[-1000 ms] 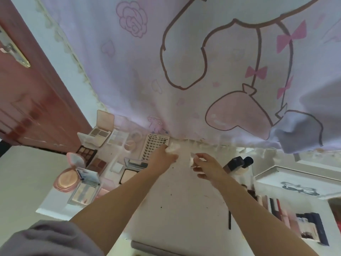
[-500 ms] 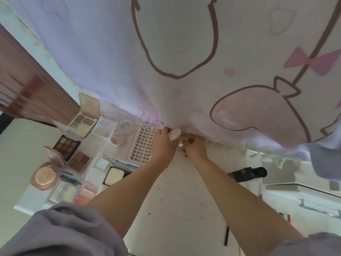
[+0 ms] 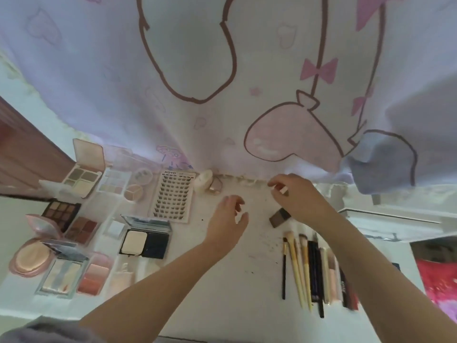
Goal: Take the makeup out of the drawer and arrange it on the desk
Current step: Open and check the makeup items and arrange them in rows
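You are arranging makeup on the tabletop (image 3: 222, 280): your right hand (image 3: 300, 196) is pinching a small pale item (image 3: 282, 188), your left hand (image 3: 228, 220) hovering empty, fingers loosely spread. Next, you are likely needing a free spot near the lash card (image 3: 173, 196) to set it down.

Pale lilac curtain (image 3: 99, 70) with brown cartoon outlines and pink bows; white surface (image 3: 222, 280); pink compact (image 3: 29, 258); black-and-cream powder case (image 3: 144, 243); yellow-handled brushes (image 3: 300, 271).
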Demonstrator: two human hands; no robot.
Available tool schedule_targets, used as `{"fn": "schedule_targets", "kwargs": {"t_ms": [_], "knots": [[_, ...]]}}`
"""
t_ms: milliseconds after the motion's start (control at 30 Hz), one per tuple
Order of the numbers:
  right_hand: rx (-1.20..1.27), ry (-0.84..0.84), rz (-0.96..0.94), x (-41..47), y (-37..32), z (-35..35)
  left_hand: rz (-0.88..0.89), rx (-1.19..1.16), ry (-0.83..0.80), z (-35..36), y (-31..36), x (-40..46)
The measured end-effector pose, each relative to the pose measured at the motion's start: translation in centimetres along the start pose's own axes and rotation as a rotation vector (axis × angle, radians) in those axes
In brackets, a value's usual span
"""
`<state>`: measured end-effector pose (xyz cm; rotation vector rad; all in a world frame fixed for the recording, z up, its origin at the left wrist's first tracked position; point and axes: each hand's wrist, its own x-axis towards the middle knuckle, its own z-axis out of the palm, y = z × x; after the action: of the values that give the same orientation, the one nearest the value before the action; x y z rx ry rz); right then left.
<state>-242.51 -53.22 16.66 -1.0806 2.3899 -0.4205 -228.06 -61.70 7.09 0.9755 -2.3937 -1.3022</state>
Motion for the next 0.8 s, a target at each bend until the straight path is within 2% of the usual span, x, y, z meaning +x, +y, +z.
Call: {"fn": "schedule_targets", "kwargs": {"t_ms": [67, 133, 200, 267, 400, 567, 633, 733, 800], "knots": [[-0.241, -0.071, -0.004, -1.2, 1.1, -1.2, 0.034, 0.091, -0.316, 2.8, 1.6, 0.6], [-0.467, -0.189, 0.02, -1.9, 1.9, -0.6, 0.032, 0.086, -0.461, 5.3, 3.0, 1.4], [-0.637, -0.215, -0.013, -2.2, 2.5, 0.8, 0.034, 0.077, -0.448, 7.1, 3.9, 2.4], [-0.699, -0.172, -0.037, -2.1, 2.8, 1.6, 0.021, 0.109, -0.416, 7.8, 4.1, 2.9], [-0.641, -0.155, -0.088, -1.5, 2.7, 1.1, 0.0, -0.073, -0.427, 5.5, 3.5, 1.7], [-0.09, -0.333, -0.178, -1.8, -0.2, -1.7, 0.059, -0.129, -0.365, -1.0, 2.4, -1.0], [-0.101, -0.448, -0.214, -2.0, -2.2, -2.3, 0.067, -0.158, -0.37, -3.3, 2.5, -2.1], [-0.33, -0.622, -0.284, -2.5, -5.6, -2.1, 0.108, -0.092, -0.415, -6.3, 2.7, -3.8], [-0.372, -0.686, -0.314, -3.4, -7.5, -1.8, 0.146, -0.046, -0.444, -8.2, 2.5, -4.8]]}}
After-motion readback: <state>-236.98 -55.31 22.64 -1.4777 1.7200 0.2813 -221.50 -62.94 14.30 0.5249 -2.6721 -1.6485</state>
